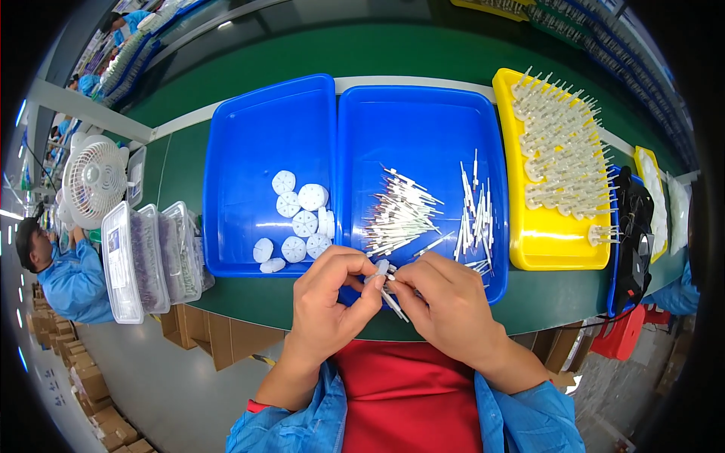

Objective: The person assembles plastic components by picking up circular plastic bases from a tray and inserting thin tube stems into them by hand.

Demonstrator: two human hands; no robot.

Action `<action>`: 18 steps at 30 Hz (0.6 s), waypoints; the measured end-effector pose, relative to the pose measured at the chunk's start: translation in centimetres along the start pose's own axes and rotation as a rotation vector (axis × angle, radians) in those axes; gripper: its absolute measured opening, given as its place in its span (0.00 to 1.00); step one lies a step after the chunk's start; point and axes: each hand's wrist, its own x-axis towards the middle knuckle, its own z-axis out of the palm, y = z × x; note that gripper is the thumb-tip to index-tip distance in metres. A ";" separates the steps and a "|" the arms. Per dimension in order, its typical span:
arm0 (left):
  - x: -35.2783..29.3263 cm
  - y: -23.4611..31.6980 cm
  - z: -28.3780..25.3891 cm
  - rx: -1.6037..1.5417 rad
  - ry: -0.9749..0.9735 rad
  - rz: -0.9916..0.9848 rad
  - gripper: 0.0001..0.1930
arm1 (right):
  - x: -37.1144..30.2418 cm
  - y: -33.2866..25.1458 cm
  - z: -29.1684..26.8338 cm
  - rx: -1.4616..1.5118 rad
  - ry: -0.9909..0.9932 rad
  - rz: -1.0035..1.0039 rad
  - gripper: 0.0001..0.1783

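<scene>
My left hand (328, 302) is closed in a pinch on a small whitish plastic piece (383, 267), mostly covered by the fingers. Thin white rods (394, 306) stick out below it, between the two hands. Thumb and fingers of my right hand (453, 302) are pinched together against the same piece; what exactly they grip is hidden. Both hands are over the near edge of the right blue tray (423, 102). In that tray lies a fanned pile of thin white rods (400, 215), with a looser bunch (474, 219) to its right.
The left blue tray (264, 109) holds several white round plastic discs (305, 223). A yellow tray (559, 253) at right carries rows of discs with upright rods (563, 143). Clear lidded boxes (136, 260) and a white fan (94, 181) stand left, near a seated co-worker (68, 272).
</scene>
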 end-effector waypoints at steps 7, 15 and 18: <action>0.3 -0.8 -0.4 0.020 -0.029 0.072 0.11 | 0.2 0.2 -0.3 -0.006 -0.016 -0.020 0.08; 0.4 -0.7 -0.5 -0.064 0.002 0.175 0.15 | -0.1 0.2 -0.2 0.041 0.058 -0.040 0.10; -0.2 -0.4 0.4 -0.142 0.111 0.137 0.18 | -0.3 0.4 0.1 0.066 0.096 -0.052 0.11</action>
